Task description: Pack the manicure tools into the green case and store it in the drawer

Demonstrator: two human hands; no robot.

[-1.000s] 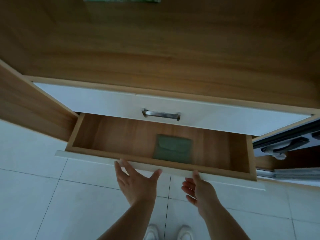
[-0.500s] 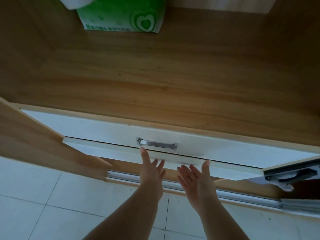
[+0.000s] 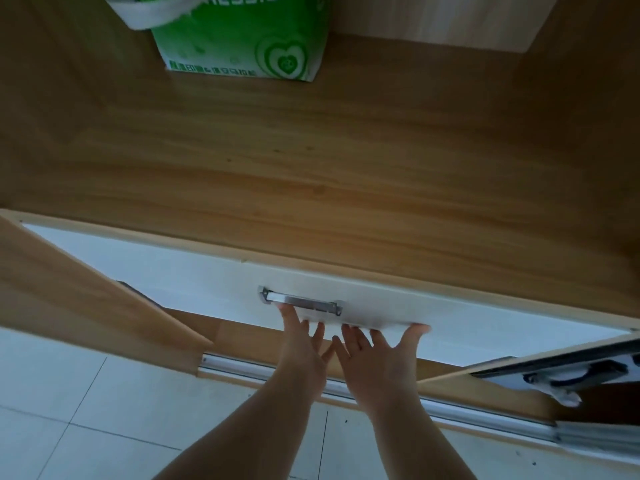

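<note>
- The left hand (image 3: 300, 344) is spread, fingers straight, its fingertips touching the lower edge of the white drawer front (image 3: 374, 315) just below the near end of the handle; it grips nothing.
- The right hand (image 3: 375, 356) sits just beside the left, also spread with straight fingers, its thumb splayed out to the right and its fingertips against the same lower edge; it holds nothing either.
- The drawer front lies directly ahead of both hands, touching the fingertips. Its long axis runs left to right across the hands, tilted slightly down towards the right as seen here.
- Both hands are about equally near the front; the left one is closer to the metal handle (image 3: 300, 303), which sits just beyond its fingertips and runs along the same left-to-right axis.
- The green case is not in view; from the task I judge it lies inside the drawer behind the front, beyond the fingertips.
- The drawer looks pushed home or nearly so; whether a last gap is left I cannot tell. Any remaining move would be a straight push away from the body, square to the front's long axis.
- Beyond the front, a wooden shelf top (image 3: 311, 174) stretches away from the hands.
- Farthest off, a green carton (image 3: 242, 36) stands at the back of that surface, well apart from both hands.
</note>
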